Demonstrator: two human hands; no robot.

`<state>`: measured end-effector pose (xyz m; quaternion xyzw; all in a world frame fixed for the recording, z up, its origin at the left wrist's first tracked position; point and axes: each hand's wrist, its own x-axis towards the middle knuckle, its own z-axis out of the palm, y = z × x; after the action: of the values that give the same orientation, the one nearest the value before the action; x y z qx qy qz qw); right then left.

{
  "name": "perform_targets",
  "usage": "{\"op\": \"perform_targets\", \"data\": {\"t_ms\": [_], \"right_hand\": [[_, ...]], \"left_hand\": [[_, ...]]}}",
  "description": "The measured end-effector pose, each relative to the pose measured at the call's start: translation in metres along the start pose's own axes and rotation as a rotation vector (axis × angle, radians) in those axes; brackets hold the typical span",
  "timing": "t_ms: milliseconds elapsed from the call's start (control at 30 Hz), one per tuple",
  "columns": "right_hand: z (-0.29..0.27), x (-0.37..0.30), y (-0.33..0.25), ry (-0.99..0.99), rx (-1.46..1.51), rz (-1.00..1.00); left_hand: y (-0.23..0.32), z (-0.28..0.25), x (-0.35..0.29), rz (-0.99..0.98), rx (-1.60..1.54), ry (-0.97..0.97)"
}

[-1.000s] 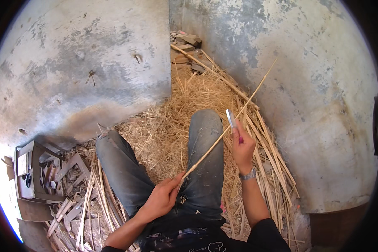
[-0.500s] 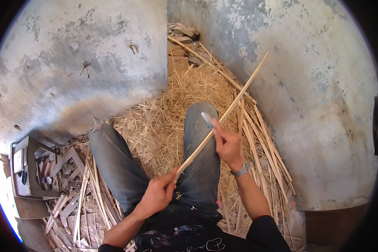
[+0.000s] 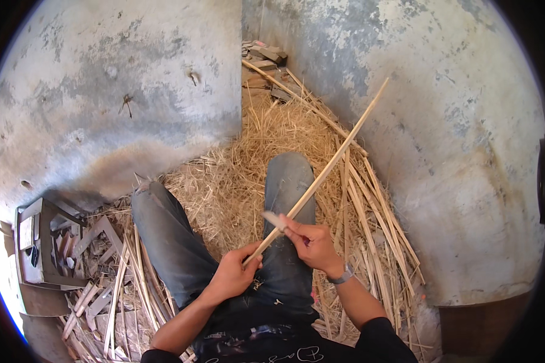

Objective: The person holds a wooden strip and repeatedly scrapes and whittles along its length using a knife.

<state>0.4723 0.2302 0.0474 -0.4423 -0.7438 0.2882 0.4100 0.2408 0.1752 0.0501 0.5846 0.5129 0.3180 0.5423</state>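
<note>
A long, pale wooden strip (image 3: 333, 161) slants from my lap up to the far right, over my right thigh. My left hand (image 3: 234, 273) is closed around its near end. My right hand (image 3: 312, 242) grips a knife, its handle hidden in the fist. The short knife blade (image 3: 274, 219) lies across the strip and points to the left, a little beyond my left hand. My right thumb and fingers are close against the strip by the blade.
Shavings (image 3: 218, 181) cover the floor between my knees and beyond. Long strips (image 3: 375, 212) lie along the right wall (image 3: 454, 151). More strips (image 3: 118, 296) and wood scraps lie at the left, beside a small wooden frame (image 3: 42, 242). Broken pieces (image 3: 266, 57) sit in the far corner.
My right hand has moved down and left along the strip with the knife, closer to my left hand. The strip's far end has barely shifted, and my left hand stays on the near end.
</note>
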Motion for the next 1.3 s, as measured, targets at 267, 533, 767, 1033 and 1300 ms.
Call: {"op": "perform_targets", "data": {"t_ms": [267,533,767,1033,1300], "right_hand": [[-0.065,0.052,0.07,0.366,-0.313,0.155],[-0.1,0.118,0.142,0.575,-0.383,-0.118],[-0.036,0.076,0.082,0.314,-0.205,-0.113],[-0.014,0.025,0.04,0.226,-0.306,-0.109],[-0.012,0.005,0.045,0.118,0.009,-0.078]], "left_hand": [[-0.003,-0.022,-0.016,-0.025,-0.044,-0.069],[-0.004,-0.023,-0.021,-0.036,-0.055,-0.107],[-0.004,-0.012,-0.006,-0.021,-0.033,-0.075],[0.006,0.003,0.027,-0.014,-0.031,-0.111],[0.002,0.007,0.035,-0.059,-0.129,-0.147]]}}
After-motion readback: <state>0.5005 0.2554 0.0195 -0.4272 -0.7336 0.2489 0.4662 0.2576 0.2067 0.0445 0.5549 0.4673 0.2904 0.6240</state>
